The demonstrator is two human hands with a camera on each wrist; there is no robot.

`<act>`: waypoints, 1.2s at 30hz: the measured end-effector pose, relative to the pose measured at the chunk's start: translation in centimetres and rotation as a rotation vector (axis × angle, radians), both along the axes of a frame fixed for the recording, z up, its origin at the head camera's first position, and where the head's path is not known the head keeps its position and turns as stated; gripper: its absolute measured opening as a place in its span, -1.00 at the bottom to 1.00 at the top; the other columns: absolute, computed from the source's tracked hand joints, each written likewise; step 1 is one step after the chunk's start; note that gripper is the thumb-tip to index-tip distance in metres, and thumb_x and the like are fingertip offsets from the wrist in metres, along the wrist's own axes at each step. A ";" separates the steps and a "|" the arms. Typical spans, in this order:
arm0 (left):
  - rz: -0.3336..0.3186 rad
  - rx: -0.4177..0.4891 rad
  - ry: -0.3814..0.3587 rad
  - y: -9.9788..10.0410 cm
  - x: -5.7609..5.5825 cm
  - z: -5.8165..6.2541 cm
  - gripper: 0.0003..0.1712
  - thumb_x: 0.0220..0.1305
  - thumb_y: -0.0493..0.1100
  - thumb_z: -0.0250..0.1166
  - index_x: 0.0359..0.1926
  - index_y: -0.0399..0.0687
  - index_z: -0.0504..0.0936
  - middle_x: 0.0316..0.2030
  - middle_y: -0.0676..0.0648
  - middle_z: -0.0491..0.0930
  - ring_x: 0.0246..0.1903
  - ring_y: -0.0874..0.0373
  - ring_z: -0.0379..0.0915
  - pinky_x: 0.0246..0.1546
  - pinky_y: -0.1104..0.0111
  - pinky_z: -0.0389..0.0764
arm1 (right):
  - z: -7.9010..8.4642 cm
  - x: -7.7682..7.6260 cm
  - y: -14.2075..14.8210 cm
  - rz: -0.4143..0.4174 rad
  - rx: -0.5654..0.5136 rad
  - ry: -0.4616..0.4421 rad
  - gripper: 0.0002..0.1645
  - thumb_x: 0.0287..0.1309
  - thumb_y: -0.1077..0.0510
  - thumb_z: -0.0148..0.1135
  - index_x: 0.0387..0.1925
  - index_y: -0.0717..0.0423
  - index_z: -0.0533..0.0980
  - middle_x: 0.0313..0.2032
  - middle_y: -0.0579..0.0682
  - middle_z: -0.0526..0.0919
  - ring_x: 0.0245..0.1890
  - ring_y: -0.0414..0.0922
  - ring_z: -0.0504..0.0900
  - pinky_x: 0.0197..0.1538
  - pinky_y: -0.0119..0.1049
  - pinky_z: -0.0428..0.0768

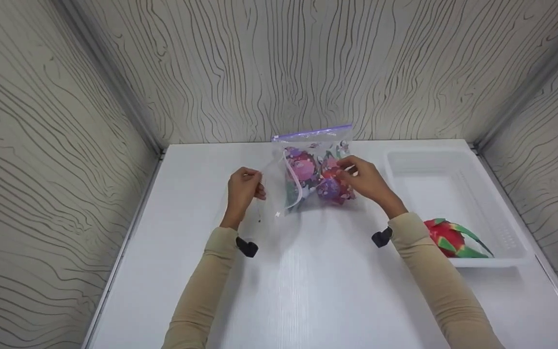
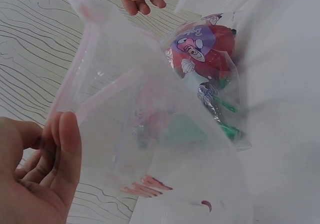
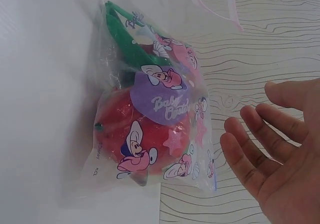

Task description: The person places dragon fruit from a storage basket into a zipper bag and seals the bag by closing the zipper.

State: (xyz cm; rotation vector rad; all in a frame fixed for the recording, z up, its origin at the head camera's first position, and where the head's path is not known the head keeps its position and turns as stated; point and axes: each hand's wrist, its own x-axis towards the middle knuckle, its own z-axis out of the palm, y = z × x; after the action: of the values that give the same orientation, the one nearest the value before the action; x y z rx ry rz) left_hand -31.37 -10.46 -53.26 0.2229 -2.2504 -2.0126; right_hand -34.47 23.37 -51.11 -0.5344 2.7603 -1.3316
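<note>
A clear zip bag [image 2: 115, 84] with a pale pink zip strip hangs from my left hand [image 1: 246, 186], which pinches its edge between thumb and fingers. Behind it stands a printed zip bag [image 1: 325, 165] with a purple zip along its top edge and cartoon figures on its face. Red and green objects [image 3: 120, 109] show through the printed bag. My right hand [image 1: 364, 179] is beside that bag, fingers loosely bent and apart from one another, with nothing held in the right wrist view. Part of the clear bag overlaps the printed one in the head view.
To the right stands a white plastic basket [image 1: 434, 157] with a red and green dragon fruit [image 1: 448, 237] at its near end. A white table [image 1: 308, 291] lies below, with wood-grain panels [image 1: 259, 72] around its back and sides.
</note>
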 end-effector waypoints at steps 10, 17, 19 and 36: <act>0.002 0.009 0.001 0.0 0.1 0.2 -0.82 0.47 -0.18 0.27 -0.07 -0.22 0.63 -0.37 -0.34 0.72 -0.57 0.16 0.66 -0.45 0.28 0.80 | 0.5 0.1 1.7 0.006 0.044 0.029 -0.61 0.53 0.18 0.22 0.26 0.25 0.54 0.16 0.26 0.69 0.11 0.21 0.68 0.14 0.15 0.68; 0.009 0.013 0.002 -0.1 -0.1 0.1 -0.82 0.46 -0.18 0.27 -0.07 -0.23 0.63 -0.50 -0.08 0.67 -0.57 0.15 0.66 -0.45 0.26 0.81 | 1.0 0.2 3.2 -0.004 0.073 0.031 -0.59 0.53 0.17 0.22 0.28 0.30 0.52 0.19 0.30 0.66 0.14 0.25 0.67 0.18 0.20 0.66; 0.009 0.013 0.001 -0.1 -0.1 0.1 -0.82 0.46 -0.18 0.27 -0.06 -0.23 0.63 -0.47 -0.15 0.69 -0.57 0.15 0.66 -0.45 0.26 0.81 | 1.1 0.3 3.6 -0.009 0.080 0.030 -0.58 0.54 0.16 0.21 0.28 0.29 0.52 0.19 0.31 0.66 0.15 0.26 0.66 0.18 0.22 0.65; 0.007 0.035 0.006 -0.2 0.0 -0.1 -0.83 0.45 -0.20 0.26 -0.07 -0.22 0.63 -0.39 -0.31 0.72 -0.59 0.15 0.64 -0.48 0.27 0.80 | 1.6 1.2 7.6 -0.029 0.163 -0.010 -0.49 0.57 0.09 0.18 0.36 0.30 0.45 0.27 0.33 0.59 0.22 0.30 0.62 0.22 0.28 0.63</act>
State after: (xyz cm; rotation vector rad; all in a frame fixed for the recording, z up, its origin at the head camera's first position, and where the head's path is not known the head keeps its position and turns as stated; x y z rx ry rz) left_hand -31.42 -10.71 -53.35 0.2273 -2.2088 -2.0478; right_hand -33.31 30.97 -49.56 -0.4786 2.8449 -1.0966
